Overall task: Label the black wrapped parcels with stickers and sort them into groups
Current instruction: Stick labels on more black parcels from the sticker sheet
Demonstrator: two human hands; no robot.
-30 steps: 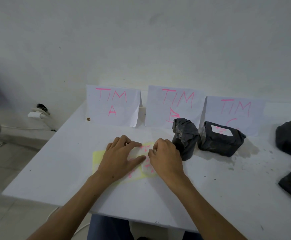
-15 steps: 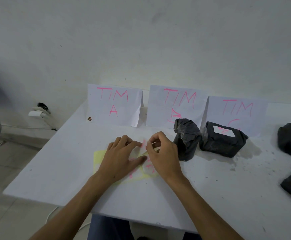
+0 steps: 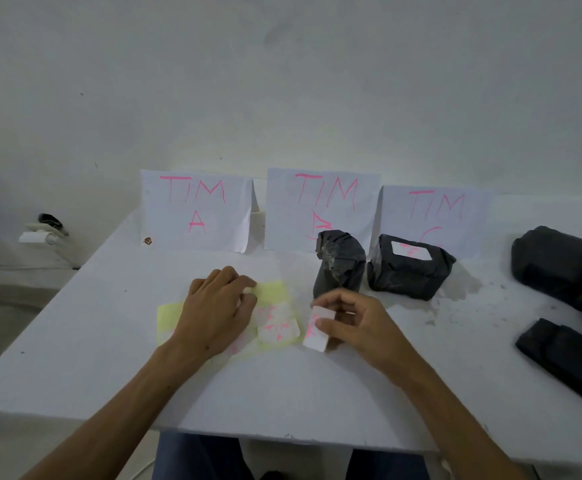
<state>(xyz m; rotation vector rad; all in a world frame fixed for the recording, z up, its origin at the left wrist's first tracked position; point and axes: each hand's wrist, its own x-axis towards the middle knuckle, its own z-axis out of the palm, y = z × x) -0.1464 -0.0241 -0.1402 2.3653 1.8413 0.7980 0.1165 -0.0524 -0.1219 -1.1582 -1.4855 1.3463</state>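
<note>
While the right hand (image 3: 355,323) pinches a small white paper sticker with pink marker writing (image 3: 315,328) between thumb and curled fingers, lifted just clear of the white table (image 3: 74,358), the left hand (image 3: 215,313) lies fingers-curled on the pale yellow backing sheet (image 3: 272,289), pressing it down; whether it grips anything, cannot tell.

Another white sticker with pink lettering (image 3: 278,325) sits on the sheet between the two hands.

Task's things: an upright black plastic-wrapped parcel, unlabelled on the faces in view (image 3: 339,263), stands in front of the white paper sign reading TIM B (image 3: 324,206). A squat black wrapped parcel with a white sticker on top (image 3: 409,268) sits before the sign reading TIM C (image 3: 435,209). Nothing stands before the sign TIM A (image 3: 196,209). Two more black parcels wait at right: a bulky one (image 3: 559,265) and a flat one (image 3: 566,362), well apart from the signs.

Risks, as judged:
- The sticker hangs loose from the pinch; its adhesive side could fold on itself or catch the fingers.
- Its lettering is blurred, so a mismatch with the parcel's group is possible.
- Crinkled wrap may give poor adhesion; pressing on the upright parcel could tip it.

Change from the earlier frames: both hands were together on the sheet, the right picking at a sticker's edge. Now the right has drawn away rightward with a sticker free. Left hand stays on the sheet. Parcels unmoved.
</note>
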